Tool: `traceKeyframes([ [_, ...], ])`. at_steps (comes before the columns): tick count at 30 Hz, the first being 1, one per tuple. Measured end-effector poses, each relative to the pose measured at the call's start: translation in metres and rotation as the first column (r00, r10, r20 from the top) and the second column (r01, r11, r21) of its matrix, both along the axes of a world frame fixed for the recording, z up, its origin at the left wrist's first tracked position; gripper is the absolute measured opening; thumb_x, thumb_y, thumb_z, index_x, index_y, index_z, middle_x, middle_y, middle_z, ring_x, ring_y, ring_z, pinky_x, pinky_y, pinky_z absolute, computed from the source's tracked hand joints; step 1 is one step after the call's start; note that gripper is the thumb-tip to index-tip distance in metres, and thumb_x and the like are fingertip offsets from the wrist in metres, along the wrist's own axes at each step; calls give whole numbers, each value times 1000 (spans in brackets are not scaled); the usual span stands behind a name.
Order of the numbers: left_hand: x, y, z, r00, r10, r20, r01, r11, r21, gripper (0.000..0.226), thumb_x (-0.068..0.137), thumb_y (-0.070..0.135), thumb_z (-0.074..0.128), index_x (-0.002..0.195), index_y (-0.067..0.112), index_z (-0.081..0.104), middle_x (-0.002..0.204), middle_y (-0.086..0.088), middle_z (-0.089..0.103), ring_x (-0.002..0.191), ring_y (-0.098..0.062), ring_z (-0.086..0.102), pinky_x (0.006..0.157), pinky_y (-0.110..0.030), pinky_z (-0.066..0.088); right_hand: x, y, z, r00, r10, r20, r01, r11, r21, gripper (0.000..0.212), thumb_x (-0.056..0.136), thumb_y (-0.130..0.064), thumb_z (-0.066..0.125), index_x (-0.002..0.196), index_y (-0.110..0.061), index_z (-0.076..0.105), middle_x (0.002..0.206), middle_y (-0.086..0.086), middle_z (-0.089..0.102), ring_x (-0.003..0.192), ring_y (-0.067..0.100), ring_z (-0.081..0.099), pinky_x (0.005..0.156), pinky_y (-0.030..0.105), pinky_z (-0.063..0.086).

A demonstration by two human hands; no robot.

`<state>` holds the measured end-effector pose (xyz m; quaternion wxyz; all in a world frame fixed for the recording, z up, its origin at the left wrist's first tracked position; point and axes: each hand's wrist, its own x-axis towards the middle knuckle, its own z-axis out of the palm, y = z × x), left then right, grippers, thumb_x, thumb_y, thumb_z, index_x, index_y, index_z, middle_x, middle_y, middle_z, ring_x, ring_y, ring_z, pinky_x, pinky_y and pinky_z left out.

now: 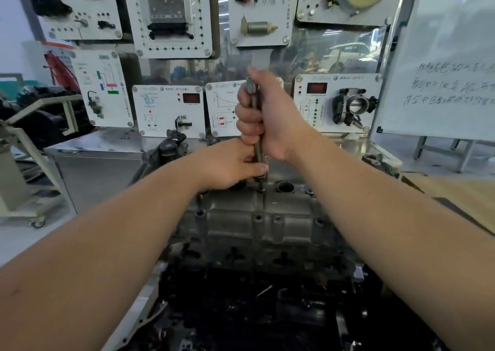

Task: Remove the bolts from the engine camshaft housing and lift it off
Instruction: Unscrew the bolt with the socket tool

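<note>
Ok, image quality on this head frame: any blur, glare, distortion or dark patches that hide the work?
Head view: wide-angle bending bows the forearms and the whiteboard edge; overall soft, board writing unreadable; reflections glare on the shiny back panel; the lower engine sinks into near-black shadow; the right hand, left hand and tool shaft are evenly lit on the camshaft housing.
</note>
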<state>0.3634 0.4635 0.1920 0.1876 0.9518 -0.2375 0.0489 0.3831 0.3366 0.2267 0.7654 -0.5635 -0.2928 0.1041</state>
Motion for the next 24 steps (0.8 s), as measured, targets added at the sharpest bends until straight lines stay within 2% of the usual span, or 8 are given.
traceKeyframes([
  [2, 3, 1, -6, 1000, 7, 5, -7, 998, -61, 22, 102, 37, 57, 101, 19, 69, 86, 10, 70, 77, 5, 67, 69, -16, 47, 0, 6, -8, 990, -127, 70, 124, 992, 38, 40, 101, -51, 48, 75, -21, 46, 53, -5, 32, 44, 11, 21, 45, 24, 19],
  [4, 8, 0, -10, 999, 31, 28, -29, 996, -89, 24, 101, 39, 59, 93, 17, 68, 87, 1, 72, 84, -11, 71, 78, -35, 54, 2, 7, -15, 956, -254, 149, 242, 965, 98, 28, 102, -43, 53, 85, -21, 49, 59, -2, 42, 47, 12, 29, 44, 24, 25],
  [6, 11, -1, -12, 999, 30, 28, -27, 991, -127, 27, 99, 42, 61, 89, 17, 67, 86, -2, 73, 83, -16, 72, 83, -42, 56, 5, 5, -18, 922, -332, 200, 309, 941, 138, 22, 103, -36, 55, 88, -20, 52, 63, -1, 49, 49, 13, 38, 44, 25, 31],
  [10, 16, -3, -14, 999, 0, 49, 7, 991, -134, 26, 100, 46, 58, 99, 20, 64, 88, 3, 71, 77, -8, 70, 83, -39, 57, 10, -5, -18, 932, -306, 193, 275, 946, 171, 29, 103, -39, 50, 92, -15, 61, 68, -2, 54, 54, 14, 48, 48, 27, 39],
  [13, 18, -2, -15, 999, -50, 7, 50, 988, -149, 25, 104, 42, 51, 110, 20, 62, 98, 6, 69, 82, -8, 70, 89, -40, 55, 11, -11, -16, 975, -199, 95, 180, 967, 179, 36, 104, -43, 45, 96, -13, 64, 65, -1, 51, 51, 13, 43, 48, 27, 38],
  [16, 20, 1, -15, 996, -78, -40, 70, 984, -165, 22, 104, 38, 52, 107, 20, 64, 96, 5, 73, 81, -6, 72, 93, -42, 54, 10, -10, -17, 988, -146, 51, 135, 976, 170, 42, 103, -49, 43, 95, -14, 66, 60, -1, 49, 47, 14, 38, 48, 26, 34],
  [19, 23, 0, -16, 998, -62, -18, 59, 987, -146, 22, 102, 41, 55, 106, 22, 66, 90, 0, 76, 75, -4, 72, 93, -41, 54, 10, -7, -20, 958, -253, 136, 231, 960, 159, 32, 95, -51, 53, 97, -20, 61, 61, 1, 52, 47, 15, 40, 48, 26, 34],
  [24, 23, -3, -18, 997, -72, 0, 70, 972, -226, 21, 99, 41, 61, 99, 20, 66, 85, 4, 73, 67, -7, 73, 78, -35, 54, 11, -5, -23, 864, -431, 262, 374, 896, 240, 15, 100, -27, 59, 90, -18, 55, 69, -1, 61, 51, 15, 51, 46, 27, 42],
])
